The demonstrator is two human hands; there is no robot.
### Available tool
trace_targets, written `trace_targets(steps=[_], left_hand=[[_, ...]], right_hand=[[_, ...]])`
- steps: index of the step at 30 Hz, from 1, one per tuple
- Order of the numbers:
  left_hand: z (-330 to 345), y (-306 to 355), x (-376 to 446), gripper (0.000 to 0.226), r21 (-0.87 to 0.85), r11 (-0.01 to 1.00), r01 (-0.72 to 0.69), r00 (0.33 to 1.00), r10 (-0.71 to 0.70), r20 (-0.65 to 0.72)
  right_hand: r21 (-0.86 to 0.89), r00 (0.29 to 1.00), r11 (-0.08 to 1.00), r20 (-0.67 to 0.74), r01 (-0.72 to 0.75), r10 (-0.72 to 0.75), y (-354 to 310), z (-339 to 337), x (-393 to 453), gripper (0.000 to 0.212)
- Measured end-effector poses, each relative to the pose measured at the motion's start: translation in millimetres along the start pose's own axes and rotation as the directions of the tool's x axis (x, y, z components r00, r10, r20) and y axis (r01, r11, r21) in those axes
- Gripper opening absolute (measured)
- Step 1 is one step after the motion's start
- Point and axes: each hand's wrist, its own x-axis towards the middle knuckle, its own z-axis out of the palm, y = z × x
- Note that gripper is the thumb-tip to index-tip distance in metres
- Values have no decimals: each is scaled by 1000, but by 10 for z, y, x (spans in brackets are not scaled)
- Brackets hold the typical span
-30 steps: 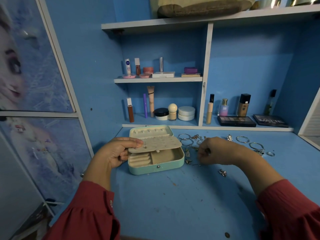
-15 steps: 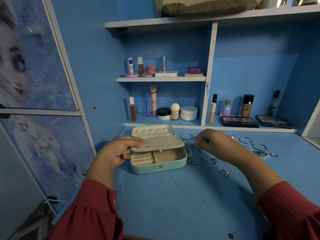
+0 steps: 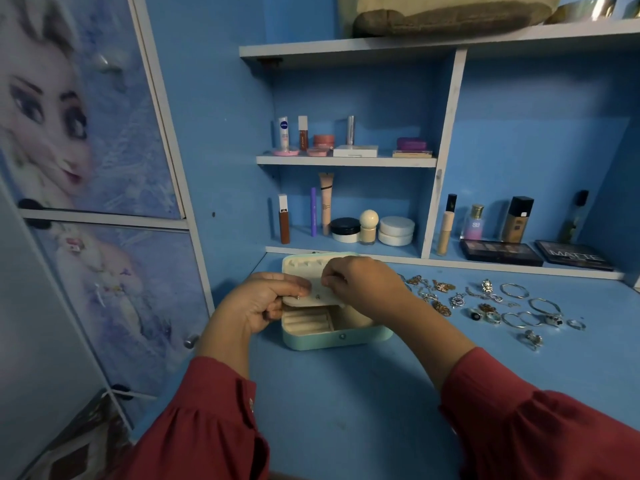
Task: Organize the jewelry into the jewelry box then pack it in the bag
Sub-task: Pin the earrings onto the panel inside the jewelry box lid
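Right hand (image 3: 360, 285) now over jewelry box (image 3: 332, 336)

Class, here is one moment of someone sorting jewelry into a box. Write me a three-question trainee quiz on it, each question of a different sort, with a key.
1. True or false: the jewelry box stands open on the desk.
2. Multiple choice: the loose jewelry still to be sorted lies A) left of the box, B) right of the box, C) on the top shelf.
3. Short answer: what are the left hand and the right hand both touching?

Key
1. True.
2. B.
3. The cream earring panel lifted above the box's compartments; the left hand holds its edge and the right hand's fingertips pinch at it.
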Motion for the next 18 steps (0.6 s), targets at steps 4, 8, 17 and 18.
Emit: trace_targets(steps=[4,8,17,18], left_hand=[[-7,-3,5,15,-14,1000,3,1000,-3,0],[-9,-3,16,16,-14,1000,6,1000,-6,0],[-8,-4,15,17,-9,1000,8,1000,-8,-7],[-8,-6,20,17,-9,1000,10,1000,-10,-7]], right_hand=[[-22,998,998,24,53,-52,-20,12,68,22],[-12,998,998,36,56,-55,-7,23,94,21],[-17,993,997,89,80,-78,1,-7,114,22],[-31,991,995,94,93,-90,-3,-7,115,22]])
